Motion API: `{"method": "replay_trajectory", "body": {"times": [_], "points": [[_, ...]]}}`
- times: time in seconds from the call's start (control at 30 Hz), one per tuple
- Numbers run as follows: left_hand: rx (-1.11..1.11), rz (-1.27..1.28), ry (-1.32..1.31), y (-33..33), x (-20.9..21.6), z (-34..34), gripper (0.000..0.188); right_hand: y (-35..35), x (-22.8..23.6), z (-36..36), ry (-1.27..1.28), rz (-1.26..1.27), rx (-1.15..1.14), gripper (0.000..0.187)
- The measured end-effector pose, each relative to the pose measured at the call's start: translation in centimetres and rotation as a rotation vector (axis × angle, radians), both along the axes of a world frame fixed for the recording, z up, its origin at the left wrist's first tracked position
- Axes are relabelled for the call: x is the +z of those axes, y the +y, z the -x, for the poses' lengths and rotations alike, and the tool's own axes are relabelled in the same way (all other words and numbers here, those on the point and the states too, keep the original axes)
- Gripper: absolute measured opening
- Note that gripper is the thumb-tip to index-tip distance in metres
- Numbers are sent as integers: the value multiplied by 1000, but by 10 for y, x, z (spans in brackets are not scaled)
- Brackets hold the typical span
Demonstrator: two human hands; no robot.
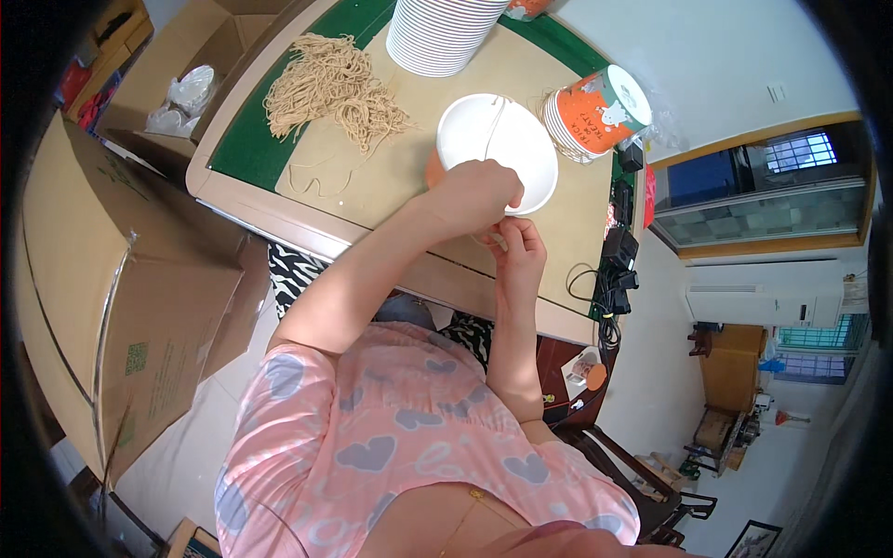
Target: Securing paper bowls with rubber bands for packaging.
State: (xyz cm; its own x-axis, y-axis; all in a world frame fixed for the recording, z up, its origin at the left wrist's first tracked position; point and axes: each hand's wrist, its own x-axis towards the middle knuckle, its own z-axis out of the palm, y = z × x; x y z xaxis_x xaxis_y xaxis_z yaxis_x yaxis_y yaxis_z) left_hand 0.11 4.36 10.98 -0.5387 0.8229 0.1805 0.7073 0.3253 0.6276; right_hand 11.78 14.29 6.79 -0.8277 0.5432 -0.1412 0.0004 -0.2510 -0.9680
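Observation:
A white paper bucket (pixel 530 139) with an orange outside stands on the table, its opening toward me. A thin beige cord (pixel 494 126) runs across its inside from the far rim toward my hands. My left hand (pixel 479 193) is closed over the near rim, fingers curled; its fingertips and what they grip are hidden. Just below the rim, my right hand (pixel 518 253) pinches what looks like the cord's end between thumb and fingers. The two hands almost touch. A loose pile of beige cords (pixel 326 88) lies to the left of the bucket.
A tall stack of white buckets (pixel 445 33) stands at the far edge. Nested orange printed buckets (pixel 595 116) lie at the right, with cords around them. Black power adapters and cables (pixel 619 260) line the table's right edge. Cardboard boxes (pixel 158 344) stand at the left.

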Motion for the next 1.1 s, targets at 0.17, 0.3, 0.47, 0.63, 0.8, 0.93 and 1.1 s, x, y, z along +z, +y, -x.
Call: {"method": "replay_trajectory", "body": {"times": [0.17, 0.3, 0.47, 0.63, 0.8, 0.93, 1.1], "points": [[23, -11, 15, 0, 1, -1, 17, 0, -2, 1, 39, 44, -31, 6], [28, -25, 9, 0, 0, 0, 18, -1, -2, 1, 54, 67, -50, 5], [24, 1, -23, -2, 7, -1, 20, -1, -4, 1, 56, 52, -41, 5], [25, 5, -80, -4, 11, 0, 21, -1, -8, 1, 57, 31, -25, 5], [-39, -71, -114, -5, 4, 7, 17, -3, -4, 2, 48, 37, -28, 5], [-19, -61, -201, -4, 5, 6, 16, -5, -3, 2, 69, 49, -35, 6], [-46, -107, -222, -6, 4, 8, 16, -4, -5, 2, 71, 51, -34, 6]]}}
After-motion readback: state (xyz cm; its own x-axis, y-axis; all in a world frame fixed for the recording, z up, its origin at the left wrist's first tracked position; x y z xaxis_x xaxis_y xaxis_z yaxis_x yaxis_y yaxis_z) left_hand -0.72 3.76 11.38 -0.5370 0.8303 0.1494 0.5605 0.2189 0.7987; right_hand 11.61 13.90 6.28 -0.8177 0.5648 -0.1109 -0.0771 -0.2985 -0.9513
